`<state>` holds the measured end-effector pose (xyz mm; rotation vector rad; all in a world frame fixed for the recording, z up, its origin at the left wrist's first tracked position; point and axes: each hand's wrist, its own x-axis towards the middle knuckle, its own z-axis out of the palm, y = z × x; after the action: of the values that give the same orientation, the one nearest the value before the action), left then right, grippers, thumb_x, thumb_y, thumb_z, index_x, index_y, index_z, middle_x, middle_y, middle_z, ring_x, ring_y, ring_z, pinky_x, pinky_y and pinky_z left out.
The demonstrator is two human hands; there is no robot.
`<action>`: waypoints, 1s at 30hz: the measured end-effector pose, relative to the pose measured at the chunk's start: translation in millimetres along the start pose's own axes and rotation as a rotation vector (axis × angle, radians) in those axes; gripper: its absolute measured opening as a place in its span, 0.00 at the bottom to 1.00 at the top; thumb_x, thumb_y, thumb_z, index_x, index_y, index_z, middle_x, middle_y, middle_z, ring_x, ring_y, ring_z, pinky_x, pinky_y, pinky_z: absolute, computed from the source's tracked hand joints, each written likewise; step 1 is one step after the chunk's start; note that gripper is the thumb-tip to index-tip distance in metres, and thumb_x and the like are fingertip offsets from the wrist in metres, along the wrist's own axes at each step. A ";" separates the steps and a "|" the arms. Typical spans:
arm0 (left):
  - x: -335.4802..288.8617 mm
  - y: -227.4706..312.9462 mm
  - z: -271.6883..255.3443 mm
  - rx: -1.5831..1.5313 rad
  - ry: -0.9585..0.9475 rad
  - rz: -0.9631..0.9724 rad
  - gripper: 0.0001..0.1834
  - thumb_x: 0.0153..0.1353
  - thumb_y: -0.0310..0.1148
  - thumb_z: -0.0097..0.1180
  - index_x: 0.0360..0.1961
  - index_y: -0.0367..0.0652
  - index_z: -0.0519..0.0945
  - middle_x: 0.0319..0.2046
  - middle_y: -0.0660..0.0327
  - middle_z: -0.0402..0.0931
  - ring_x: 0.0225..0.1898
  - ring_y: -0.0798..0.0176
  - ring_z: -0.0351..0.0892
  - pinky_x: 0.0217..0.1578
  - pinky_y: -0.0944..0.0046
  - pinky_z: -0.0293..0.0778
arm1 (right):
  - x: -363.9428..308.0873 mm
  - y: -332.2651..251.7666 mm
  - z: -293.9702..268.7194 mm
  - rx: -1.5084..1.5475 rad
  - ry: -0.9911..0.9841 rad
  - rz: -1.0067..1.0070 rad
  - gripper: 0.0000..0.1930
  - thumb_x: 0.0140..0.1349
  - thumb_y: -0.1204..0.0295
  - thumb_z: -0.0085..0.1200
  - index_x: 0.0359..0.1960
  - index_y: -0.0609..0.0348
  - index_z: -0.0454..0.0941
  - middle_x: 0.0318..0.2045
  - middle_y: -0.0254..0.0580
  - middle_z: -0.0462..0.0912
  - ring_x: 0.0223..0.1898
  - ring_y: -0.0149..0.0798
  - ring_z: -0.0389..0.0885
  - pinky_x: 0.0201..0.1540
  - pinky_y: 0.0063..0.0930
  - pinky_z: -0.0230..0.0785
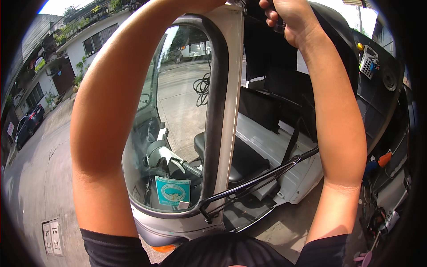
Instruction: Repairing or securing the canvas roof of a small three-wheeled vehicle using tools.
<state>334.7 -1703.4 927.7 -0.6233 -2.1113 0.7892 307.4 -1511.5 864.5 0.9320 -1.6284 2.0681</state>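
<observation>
A: Far left, go.
B: Grey concrete road [40,187], rough; dark glossy car [29,126] at its edge. Rectangular slab [52,237] with small holes, lower down.
A: Left arm?
B: Bare left arm [106,115], raised, bent at the elbow, short black sleeve. It runs to the top edge; left hand out of frame, so can't tell what those fingers do.
A: Next.
B: Curved clear windshield [182,111], rounded corners, thick matte black rubber seal [220,89]. Square teal sticker [173,191] low on the glass; handlebar [167,155] behind it, pale housing, dark grip.
A: Middle?
B: Smooth pale post [233,89], narrow, painted, upright. Slim black jointed rod [291,161] slanting up to the right from low by the post. Behind that, padded black seat [240,160] and ribbed white panel [267,138].
A: Right hand, and the thing?
B: Right hand [291,18] at the top, just right of the post. Fingers curled around a dark object [279,26], handle-like, smooth; upper end hidden. Right arm [340,124] bare, raised.
A: Far right?
B: White lattice basket [368,62], probably plastic; orange piece [384,160] below. Rest is cluttered, too small.
</observation>
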 end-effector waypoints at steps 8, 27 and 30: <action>-9.2 17.4 -16.3 -0.455 0.057 -0.444 0.19 0.71 0.40 0.49 0.38 0.34 0.84 0.33 0.41 0.81 0.38 0.43 0.82 0.40 0.50 0.75 | 0.9 -23.8 -3.5 -0.852 -0.090 -0.677 0.13 0.54 0.65 0.67 0.29 0.63 0.80 0.21 0.40 0.78 0.21 0.37 0.75 0.27 0.32 0.69; -5.2 11.6 -3.8 -0.490 0.172 -0.329 0.14 0.64 0.36 0.56 0.33 0.34 0.84 0.23 0.43 0.79 0.25 0.48 0.81 0.32 0.52 0.74 | 32.9 -21.7 14.1 -0.954 0.002 -0.836 0.08 0.54 0.71 0.61 0.25 0.64 0.82 0.22 0.56 0.81 0.27 0.49 0.84 0.34 0.41 0.74; -17.6 22.3 -29.3 -0.462 0.228 -0.328 0.11 0.60 0.34 0.59 0.33 0.36 0.85 0.23 0.44 0.80 0.27 0.48 0.82 0.33 0.53 0.76 | 24.6 -33.3 11.7 -0.847 -0.160 -0.743 0.06 0.53 0.74 0.61 0.24 0.65 0.81 0.16 0.50 0.78 0.21 0.35 0.79 0.29 0.34 0.71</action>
<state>372.0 -1690.1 917.8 -0.5499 -2.1136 0.0405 313.8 -1516.3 906.8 1.1281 -1.6360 0.7238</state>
